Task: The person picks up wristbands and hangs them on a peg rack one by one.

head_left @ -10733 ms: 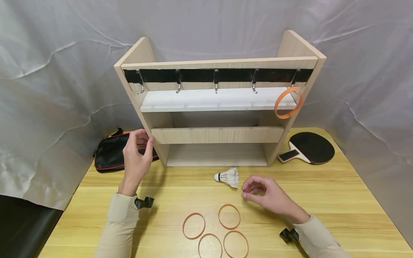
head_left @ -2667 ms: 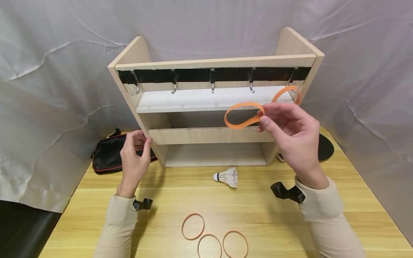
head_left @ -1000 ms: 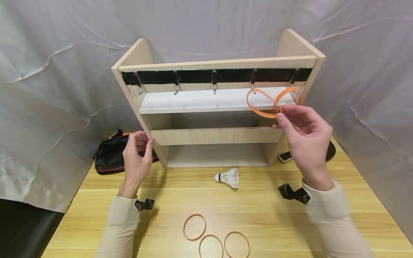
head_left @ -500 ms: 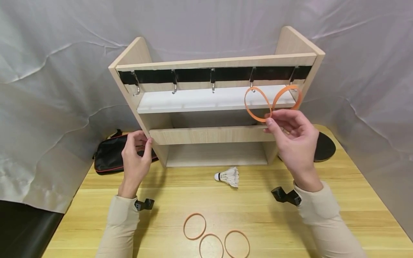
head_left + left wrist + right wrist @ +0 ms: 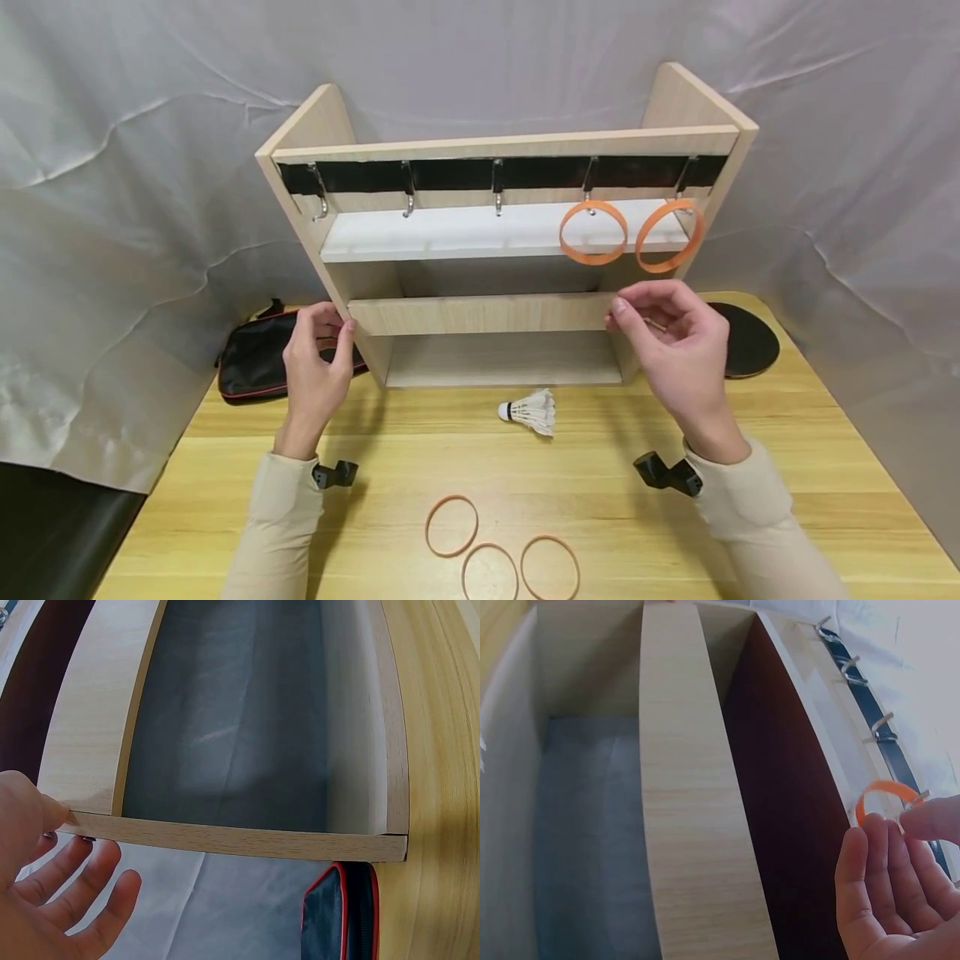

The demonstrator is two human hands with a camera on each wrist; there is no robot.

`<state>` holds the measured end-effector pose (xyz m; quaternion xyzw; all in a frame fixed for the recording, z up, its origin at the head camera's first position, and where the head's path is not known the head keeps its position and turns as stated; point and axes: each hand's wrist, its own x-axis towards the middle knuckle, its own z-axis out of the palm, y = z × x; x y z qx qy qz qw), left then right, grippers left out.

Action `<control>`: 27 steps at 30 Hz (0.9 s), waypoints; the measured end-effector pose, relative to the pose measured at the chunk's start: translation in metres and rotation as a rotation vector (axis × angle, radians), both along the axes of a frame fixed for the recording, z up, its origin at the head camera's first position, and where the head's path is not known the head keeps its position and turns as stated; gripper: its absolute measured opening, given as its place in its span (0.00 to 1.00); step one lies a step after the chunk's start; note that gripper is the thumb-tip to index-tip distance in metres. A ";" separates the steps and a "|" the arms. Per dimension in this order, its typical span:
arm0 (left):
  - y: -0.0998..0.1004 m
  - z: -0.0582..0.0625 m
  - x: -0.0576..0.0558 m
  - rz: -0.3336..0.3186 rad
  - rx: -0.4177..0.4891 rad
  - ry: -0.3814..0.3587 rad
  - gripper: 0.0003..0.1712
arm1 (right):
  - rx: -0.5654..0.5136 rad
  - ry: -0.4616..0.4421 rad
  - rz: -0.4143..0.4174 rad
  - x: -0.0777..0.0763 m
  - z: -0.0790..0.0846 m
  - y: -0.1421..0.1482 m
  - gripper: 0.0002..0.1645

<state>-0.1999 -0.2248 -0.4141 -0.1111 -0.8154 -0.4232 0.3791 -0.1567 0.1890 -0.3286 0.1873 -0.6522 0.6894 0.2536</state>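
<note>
In the head view my left hand (image 5: 315, 371) holds the left side of a wooden shelf unit (image 5: 480, 315); the left wrist view shows the thumb on that panel's edge (image 5: 225, 838) and the fingers outside it. My right hand (image 5: 678, 354) is raised before the unit's right part, fingers loosely bent, holding nothing. Above it an orange ring (image 5: 592, 259) hangs on the fourth hook (image 5: 590, 177) from the left. Another orange ring (image 5: 657, 267) hangs on the rightmost hook (image 5: 683, 175). Three more orange rings (image 5: 427, 529) lie on the table near the front.
A white shuttlecock (image 5: 531, 412) lies on the table before the unit. A black zipped pouch (image 5: 255, 358) is at the left, and a black table tennis bat (image 5: 744, 340) at the right, partly behind my right hand. The three left hooks (image 5: 498, 187) bear no rings.
My right hand took one ring from the table, raised it to the fourth hook and let go; it has since dropped slightly. The ring now hangs there. The left hand stays put.
</note>
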 end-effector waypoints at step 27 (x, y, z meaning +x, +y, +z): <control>-0.001 -0.001 0.000 -0.006 -0.004 -0.003 0.17 | 0.197 -0.116 0.102 0.020 -0.044 -0.013 0.08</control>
